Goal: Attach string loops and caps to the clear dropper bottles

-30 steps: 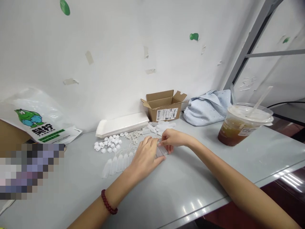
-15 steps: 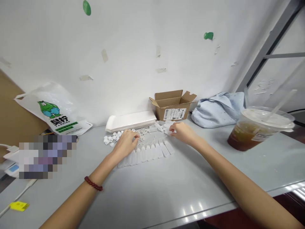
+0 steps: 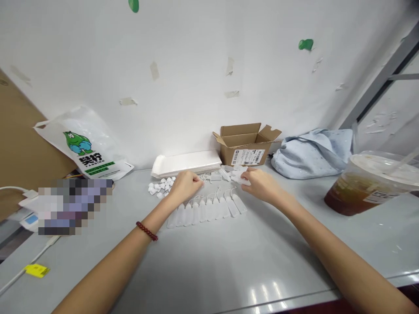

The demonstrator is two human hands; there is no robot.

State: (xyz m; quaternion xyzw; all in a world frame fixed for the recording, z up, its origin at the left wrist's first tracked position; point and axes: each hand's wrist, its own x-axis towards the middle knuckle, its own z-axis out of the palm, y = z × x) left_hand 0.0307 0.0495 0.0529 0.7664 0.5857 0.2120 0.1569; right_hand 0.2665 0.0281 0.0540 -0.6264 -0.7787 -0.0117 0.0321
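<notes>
My left hand (image 3: 186, 188), with a dark red beaded bracelet at the wrist, is closed with its fingertips pinched beside a small heap of white strings (image 3: 207, 176). Whatever it grips is hidden. To its left lie several small white caps (image 3: 160, 187). My right hand (image 3: 262, 185) has its thumb and fingers curled together at a pile of translucent plastic pieces (image 3: 236, 173); what it pinches there cannot be made out. Between and below both hands, several translucent tubes (image 3: 211, 209) lie side by side in a row, with white loops at their upper ends.
Behind the hands are a stack of white flat packs (image 3: 188, 163) and an open cardboard box (image 3: 248, 146). A light blue cloth bundle (image 3: 310, 152) and a lidded drink cup (image 3: 353, 187) stand right. Leftward are a white plastic bag (image 3: 85, 144) and a cable with a yellow tag (image 3: 37, 270).
The whole view has shifted, so things appear further right. My left hand has moved slightly right and away, its fingers more tightly closed. My right hand stays at the plastic pieces.
</notes>
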